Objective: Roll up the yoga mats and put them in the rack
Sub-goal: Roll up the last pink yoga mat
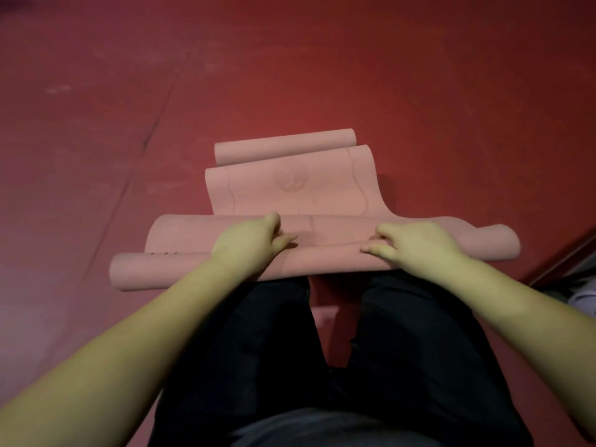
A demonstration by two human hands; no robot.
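Observation:
A pink yoga mat (290, 185) lies on the red floor in front of my knees. Its near end is wound into a loose, uneven roll (322, 253) that runs left to right, and its far end curls up into a small roll (283, 145). My left hand (248, 240) grips the near roll left of its middle, fingers curled over the top. My right hand (416, 241) grips the same roll further right, fingertips tucked on the mat's edge. No rack is in view.
Red floor (322, 75) spreads all around, with a seam line (151, 137) running diagonally at the left. My dark trousers (322, 350) fill the bottom. A dark edge and a pale object (580, 298) sit at the right border.

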